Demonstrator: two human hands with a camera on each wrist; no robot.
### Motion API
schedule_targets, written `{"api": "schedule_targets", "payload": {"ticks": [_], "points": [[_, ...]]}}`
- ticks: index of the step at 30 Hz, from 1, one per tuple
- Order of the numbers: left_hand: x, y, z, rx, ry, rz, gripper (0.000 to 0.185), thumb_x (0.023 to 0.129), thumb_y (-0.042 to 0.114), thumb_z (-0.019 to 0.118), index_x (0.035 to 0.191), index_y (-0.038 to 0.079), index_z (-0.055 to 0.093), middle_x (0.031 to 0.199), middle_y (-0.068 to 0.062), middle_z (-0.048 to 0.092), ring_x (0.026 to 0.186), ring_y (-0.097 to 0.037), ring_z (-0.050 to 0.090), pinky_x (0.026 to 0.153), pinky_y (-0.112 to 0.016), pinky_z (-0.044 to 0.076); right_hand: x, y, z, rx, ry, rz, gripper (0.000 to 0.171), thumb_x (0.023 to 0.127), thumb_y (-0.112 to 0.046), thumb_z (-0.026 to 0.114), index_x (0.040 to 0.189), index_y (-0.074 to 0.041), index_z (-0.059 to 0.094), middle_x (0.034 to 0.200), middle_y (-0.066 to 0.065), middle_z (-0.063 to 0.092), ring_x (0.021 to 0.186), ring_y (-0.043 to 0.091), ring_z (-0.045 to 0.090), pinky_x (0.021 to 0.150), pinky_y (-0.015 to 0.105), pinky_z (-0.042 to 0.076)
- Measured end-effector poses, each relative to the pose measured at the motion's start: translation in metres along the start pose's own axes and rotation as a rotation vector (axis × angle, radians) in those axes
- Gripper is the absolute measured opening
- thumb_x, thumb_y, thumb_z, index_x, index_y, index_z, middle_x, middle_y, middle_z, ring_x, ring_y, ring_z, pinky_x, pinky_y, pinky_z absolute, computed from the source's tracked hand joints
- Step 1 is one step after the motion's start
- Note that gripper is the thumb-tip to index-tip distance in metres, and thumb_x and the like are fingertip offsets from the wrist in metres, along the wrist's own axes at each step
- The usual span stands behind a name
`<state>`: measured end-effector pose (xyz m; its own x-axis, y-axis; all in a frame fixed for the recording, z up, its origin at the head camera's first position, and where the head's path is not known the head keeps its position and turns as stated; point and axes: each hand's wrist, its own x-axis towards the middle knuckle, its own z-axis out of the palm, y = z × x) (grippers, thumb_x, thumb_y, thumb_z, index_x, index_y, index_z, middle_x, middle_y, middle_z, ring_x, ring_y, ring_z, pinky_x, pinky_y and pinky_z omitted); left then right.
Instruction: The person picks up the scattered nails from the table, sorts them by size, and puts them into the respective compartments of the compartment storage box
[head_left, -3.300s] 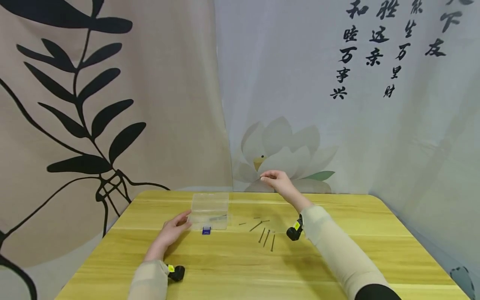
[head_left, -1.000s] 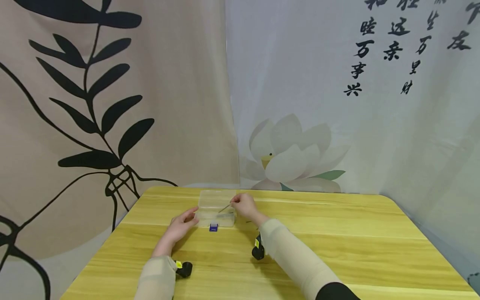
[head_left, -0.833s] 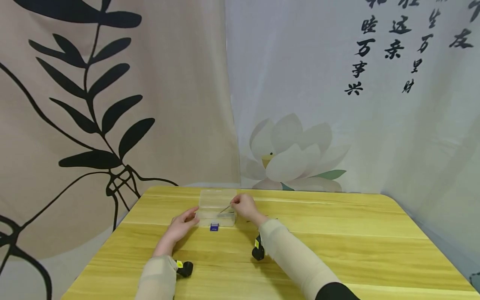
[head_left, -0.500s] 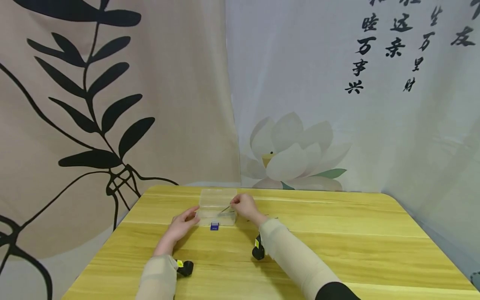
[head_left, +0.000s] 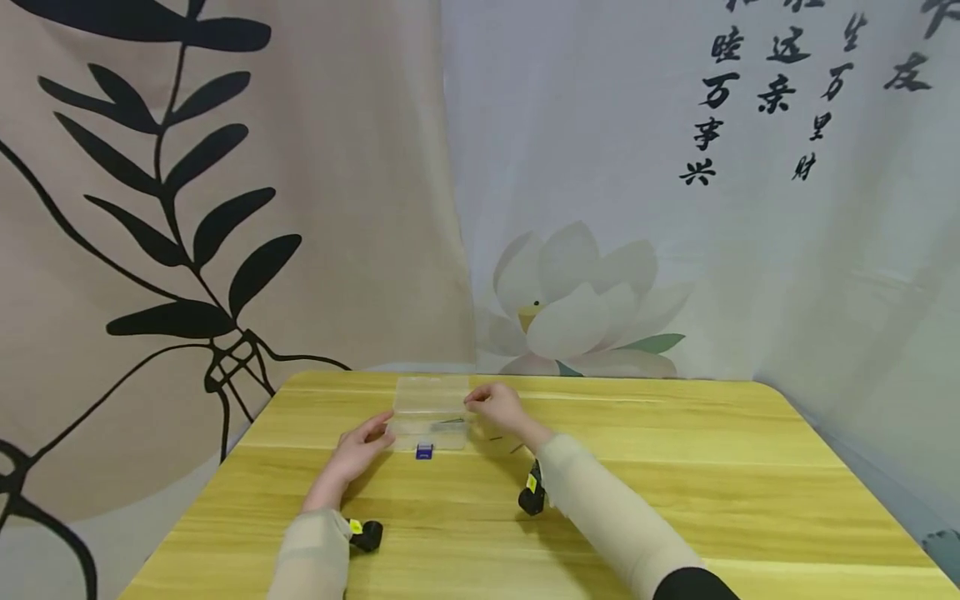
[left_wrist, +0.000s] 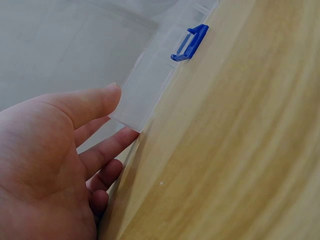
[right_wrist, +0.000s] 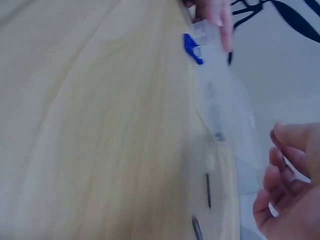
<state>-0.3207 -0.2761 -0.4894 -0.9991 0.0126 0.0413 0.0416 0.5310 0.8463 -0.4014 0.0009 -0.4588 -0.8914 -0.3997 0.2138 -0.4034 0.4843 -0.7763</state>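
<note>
On a yellow wood-grained counter (head_left: 450,533), a person's left hand (head_left: 351,456) rests part-open, thumb and fingers touching the left end of a clear rectangular plastic box (head_left: 450,442) with a small blue plastic latch (head_left: 424,451) at its front. Just right of the box, below the right hand (head_left: 500,407), at least two thin dark metal nails (head_left: 496,438) lie loose. The work appears partly done: slender metal pieces (head_left: 450,421) sit inside the box, between the hands, while the loose nails await stowing. The right hand hovers by the box's right end, thumb and forefinger close together; whether they pinch anything is unclear. Beyond, the clear lid (head_left: 431,393) stands open before a printed fabric backdrop (head_left: 360,208).
</note>
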Motion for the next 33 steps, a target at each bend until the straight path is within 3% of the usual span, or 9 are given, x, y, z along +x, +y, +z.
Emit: {"api": "schedule_targets", "payload": {"ticks": [5,11,18,28,33], "points": [[0.001,-0.001,-0.004,0.016,-0.002,-0.001,0.053,0.100,0.024,0.056,0.148,0.009,0.041,0.142,-0.027,0.044,0.130,-0.042,0.041,0.106,-0.057,0.031,-0.017,0.012,-0.020,0.058,-0.036,-0.001,0.017,0.093,-0.014,0.066,0.099,-0.001,0.074,0.099,0.004,0.070,0.080,0.013,0.058,0.067,0.029,0.048],[0.001,-0.002,-0.008,0.024,-0.007,-0.002,0.054,0.100,0.025,0.056,0.149,0.009,0.039,0.143,-0.027,0.042,0.131,-0.042,0.039,0.107,-0.056,0.030,-0.043,0.025,-0.044,0.156,-0.070,0.057,0.022,0.095,-0.014,0.063,0.107,0.002,0.071,0.104,0.005,0.067,0.082,0.017,0.055,0.071,0.034,0.048],[-0.002,0.003,-0.008,0.026,-0.014,-0.004,0.054,0.100,0.023,0.055,0.149,0.007,0.038,0.143,-0.029,0.042,0.132,-0.043,0.038,0.108,-0.057,0.028,-0.070,0.043,-0.069,0.142,-0.079,0.106,0.022,0.096,-0.015,0.061,0.109,0.001,0.070,0.105,0.006,0.066,0.085,0.020,0.055,0.072,0.034,0.047],[-0.001,0.002,-0.003,0.010,-0.024,-0.008,0.055,0.100,0.025,0.055,0.149,0.008,0.037,0.144,-0.029,0.040,0.133,-0.043,0.036,0.109,-0.057,0.026,-0.087,0.069,-0.091,0.186,-0.076,0.130,0.025,0.095,-0.015,0.062,0.111,0.003,0.069,0.107,0.010,0.065,0.085,0.017,0.055,0.073,0.033,0.048],[0.000,0.003,0.000,0.016,-0.031,-0.004,0.055,0.100,0.025,0.055,0.149,0.007,0.037,0.144,-0.029,0.040,0.133,-0.044,0.036,0.109,-0.057,0.026,-0.095,0.073,-0.097,0.201,-0.116,0.145,0.024,0.092,-0.015,0.067,0.111,0.001,0.070,0.108,0.010,0.067,0.089,0.016,0.057,0.079,0.033,0.049]]}}
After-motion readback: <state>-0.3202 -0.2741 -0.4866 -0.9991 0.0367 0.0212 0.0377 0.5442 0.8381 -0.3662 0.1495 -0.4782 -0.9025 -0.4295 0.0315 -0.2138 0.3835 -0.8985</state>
